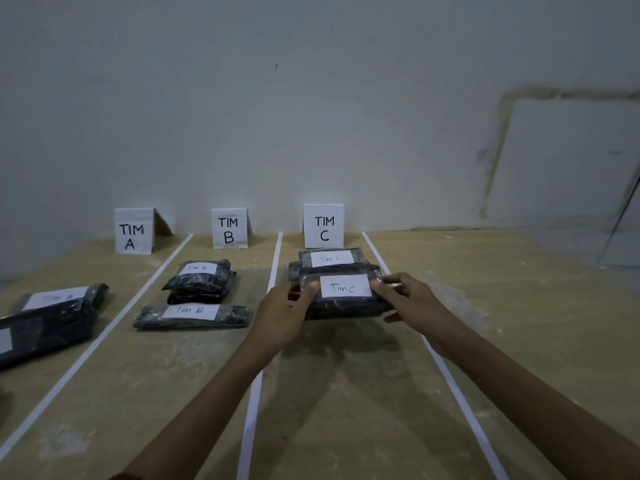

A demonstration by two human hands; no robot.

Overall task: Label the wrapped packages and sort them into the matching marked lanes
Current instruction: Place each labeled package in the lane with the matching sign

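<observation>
Plywood counter [519, 306] is divided by white tape lines into lanes beneath a pale wall. Should the "Tim C" package [346, 308] be released askew, it could be nudged across the right tape line [377, 259] or left propped on the rear Tim C package [330, 259]. It is clamped at its ends between the left grip [287, 306] and right grip [405, 299], before the TIM C sign [323, 226].

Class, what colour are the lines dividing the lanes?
White lane lines, clearest in the head view.
</observation>
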